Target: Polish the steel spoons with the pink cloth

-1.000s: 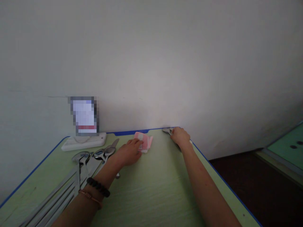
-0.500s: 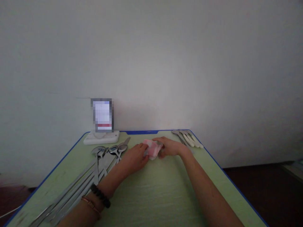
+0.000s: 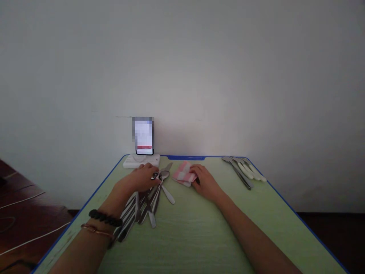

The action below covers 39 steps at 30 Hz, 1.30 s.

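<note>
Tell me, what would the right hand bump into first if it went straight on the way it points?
The pink-and-white checked cloth, which the right hand already seems to touch. Beyond it, the shiny metal spoon looks next in line, though depth is hard to judge.

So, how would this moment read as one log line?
left hand: at cutlery pile, grip unclear; right hand: touching pink-and-white cloth; right side: white-handled cutlery; phone: upright, lit

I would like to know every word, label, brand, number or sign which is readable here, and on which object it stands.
No readable text.
Phone screen: pixelated, unreadable.
White box under the phone: one mark, too small to read.
Checked cloth and cutlery: no lettering visible.
</note>
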Motion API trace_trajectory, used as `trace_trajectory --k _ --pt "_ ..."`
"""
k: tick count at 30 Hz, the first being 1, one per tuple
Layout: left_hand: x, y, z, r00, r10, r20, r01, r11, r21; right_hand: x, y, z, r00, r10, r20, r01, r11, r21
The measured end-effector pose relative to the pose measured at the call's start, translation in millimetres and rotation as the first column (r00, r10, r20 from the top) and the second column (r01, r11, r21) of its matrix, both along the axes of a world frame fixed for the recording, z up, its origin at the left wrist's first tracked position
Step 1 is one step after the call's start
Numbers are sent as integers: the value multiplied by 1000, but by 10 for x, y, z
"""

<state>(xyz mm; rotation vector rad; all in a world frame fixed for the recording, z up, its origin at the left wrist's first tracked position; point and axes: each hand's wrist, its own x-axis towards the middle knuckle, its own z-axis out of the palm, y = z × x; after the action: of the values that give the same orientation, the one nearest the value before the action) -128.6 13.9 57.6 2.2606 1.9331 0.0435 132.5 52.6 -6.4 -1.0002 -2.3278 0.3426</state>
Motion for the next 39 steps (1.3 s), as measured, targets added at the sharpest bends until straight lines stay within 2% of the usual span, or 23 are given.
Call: trace_trajectory --k 2,6,10,16,21,27,31,34,38,39 --pt "-115 -3 7 994 86 -67 -88 996 -29 -97 -103 8 999 18 28 -18 1000 2" --pt "-328 -6 143 965 214 -154 -230 968 -98 -223 -198 8 998 28 56 -28 1000 -8" --pt "-366 -42 189 943 289 -163 -320 922 -217 -249 -168 -8 998 25 55 -25 1000 -5" --pt "-283 -28 77 934 350 -70 -352 871 -342 -275 -188 20 990 117 73 -120 992 33" --pt "-313 21 20 919 393 24 -346 835 -429 -309 -258 36 972 218 88 -222 974 36" --pt "-369 41 -20 908 405 104 -319 832 -454 -364 -313 26 954 285 90 -288 958 15" --pt "-387 47 15 912 384 144 -298 862 -410 -399 -304 21 977 200 78 -203 979 22" --pt "-360 10 133 915 349 200 -259 892 -371 -408 -280 14 998 46 48 -48 998 40" --pt "-207 -94 338 898 239 371 -111 936 -334 -402 -220 23 973 -226 47 221 971 87" --pt "-142 -115 369 859 161 485 -4 951 -308 -399 -197 29 957 -284 58 278 956 89"
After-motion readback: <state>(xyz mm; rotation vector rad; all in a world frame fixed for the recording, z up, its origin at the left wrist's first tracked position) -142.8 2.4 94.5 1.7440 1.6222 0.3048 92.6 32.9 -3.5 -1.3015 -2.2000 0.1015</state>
